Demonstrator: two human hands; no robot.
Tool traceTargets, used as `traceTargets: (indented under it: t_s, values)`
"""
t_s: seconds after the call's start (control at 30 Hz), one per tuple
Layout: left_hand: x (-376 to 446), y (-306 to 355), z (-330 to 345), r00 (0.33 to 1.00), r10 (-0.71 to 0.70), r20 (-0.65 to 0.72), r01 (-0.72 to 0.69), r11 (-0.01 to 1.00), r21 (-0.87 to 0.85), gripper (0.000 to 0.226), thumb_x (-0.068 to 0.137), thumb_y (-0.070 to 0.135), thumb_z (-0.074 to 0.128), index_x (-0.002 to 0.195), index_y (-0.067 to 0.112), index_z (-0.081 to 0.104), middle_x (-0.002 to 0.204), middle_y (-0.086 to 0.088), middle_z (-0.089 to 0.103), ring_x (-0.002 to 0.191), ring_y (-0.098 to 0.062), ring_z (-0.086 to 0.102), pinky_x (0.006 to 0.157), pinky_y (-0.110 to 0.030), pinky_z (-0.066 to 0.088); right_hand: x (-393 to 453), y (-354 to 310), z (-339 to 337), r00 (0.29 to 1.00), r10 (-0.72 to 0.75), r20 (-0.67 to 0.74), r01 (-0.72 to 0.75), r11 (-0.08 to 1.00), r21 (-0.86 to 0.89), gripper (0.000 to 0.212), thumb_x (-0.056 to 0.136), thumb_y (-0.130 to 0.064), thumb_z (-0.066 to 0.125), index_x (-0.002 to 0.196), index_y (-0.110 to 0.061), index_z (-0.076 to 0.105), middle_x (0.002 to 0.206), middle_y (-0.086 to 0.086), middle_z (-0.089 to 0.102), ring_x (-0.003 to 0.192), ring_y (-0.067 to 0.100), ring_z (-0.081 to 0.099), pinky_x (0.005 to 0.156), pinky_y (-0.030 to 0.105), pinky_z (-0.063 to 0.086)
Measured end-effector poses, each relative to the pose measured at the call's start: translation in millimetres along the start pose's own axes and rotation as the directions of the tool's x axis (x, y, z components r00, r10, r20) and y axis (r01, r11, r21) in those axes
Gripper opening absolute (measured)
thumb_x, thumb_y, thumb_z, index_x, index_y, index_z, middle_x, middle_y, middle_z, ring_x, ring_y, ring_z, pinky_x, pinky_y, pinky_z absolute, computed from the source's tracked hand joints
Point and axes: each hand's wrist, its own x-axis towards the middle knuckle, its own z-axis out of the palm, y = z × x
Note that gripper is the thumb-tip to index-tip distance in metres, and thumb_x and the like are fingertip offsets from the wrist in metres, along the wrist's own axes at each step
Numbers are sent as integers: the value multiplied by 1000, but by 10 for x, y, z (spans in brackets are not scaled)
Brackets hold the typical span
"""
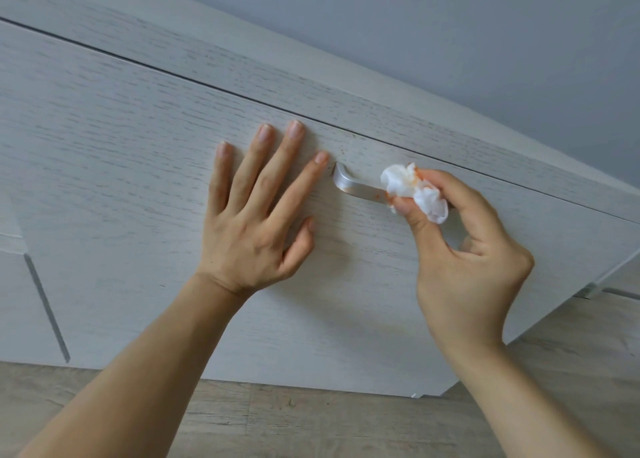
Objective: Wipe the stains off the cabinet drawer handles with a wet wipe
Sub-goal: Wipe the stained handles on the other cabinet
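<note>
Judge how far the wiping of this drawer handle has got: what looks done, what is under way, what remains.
Done: the wet wipe already carries orange stain. Under way: the right hand pinches the wipe against the silver handle while the left hand presses flat on the drawer front. Left: orange specks near the handle's left end, and its hidden right part.

Soft, even daylight, faint shadows, sharp focus, wide-angle tilt.

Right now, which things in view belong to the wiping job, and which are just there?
In the job:
- wet wipe, orange-stained, pinched by the right hand
- metal handle
- drawer front, with the left hand flat on it

Just there:
- second handle, lower left
- wood floor
- grey wall
</note>
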Motion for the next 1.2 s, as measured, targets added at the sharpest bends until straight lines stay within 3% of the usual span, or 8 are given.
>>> traceTargets:
  t_s: [0.1,0.3,0.5,0.63,0.9,1.07,1.13,1.2]
  values:
    - [-4,-4,3,1000,-6,1,6,1000,1,57,91,34,40,144,14,36,150,-8,26,141,-31,23,116,-45,8,1,-23,53,999,-36,17,36,999,-24,17,81,-8,72,98,-8,69,95,-11,62,85,21,65,82,32,52]
    - [-15,3,26,1000,-9,0,9,1000,24,58,91,35,39,145,15,36,150,-6,25,141,-30,22,116,-45,8,-9,-31,96,1000,-23,-8,22,998,-66,17,81,-7,73,98,-6,70,91,-11,61,83,14,62,79,18,47]
    - [-50,-42,10,1000,8,-3,-8,1000,7,57,91,33,39,145,14,37,151,-8,28,142,-29,23,116,-47,8,-15,-60,54,995,92,-28,-89,993,71,24,83,-19,71,104,-26,61,98,-13,65,92,10,64,81,20,47]
    - [-179,-107,-5,1000,-9,15,8,999,45,57,92,30,40,146,16,33,150,-9,29,141,-27,23,115,-49,6,-3,-79,141,999,-42,19,42,999,-23,19,82,-12,73,100,-12,68,93,-8,63,84,23,65,78,30,52]
    - [-191,-65,47,999,-44,-18,45,998,46,57,91,31,41,146,17,33,149,-8,30,141,-25,22,115,-49,8,0,-101,207,981,-190,27,192,977,-94,15,82,-8,72,95,0,70,92,-10,57,84,14,58,81,34,51]
    - [-181,-34,64,996,-76,-45,77,997,20,56,91,30,43,144,17,35,147,-9,32,140,-25,23,115,-49,8,-16,-76,99,991,129,-37,-126,988,90,21,84,-24,69,103,-25,62,97,-19,63,89,0,61,81,18,46]
    - [-181,-37,66,996,-74,-45,75,997,21,56,90,30,44,144,17,34,147,-9,32,140,-25,23,115,-49,9,-20,-84,61,993,118,-15,-116,991,71,21,84,-21,70,103,-25,62,98,-17,63,91,6,62,82,26,49]
    - [-179,-30,69,996,-82,-48,83,996,23,56,90,30,44,144,17,35,147,-9,32,140,-25,23,115,-49,9,5,-118,109,999,-5,48,5,1000,-17,18,84,-17,70,101,-12,66,96,-10,63,88,17,64,82,40,53]
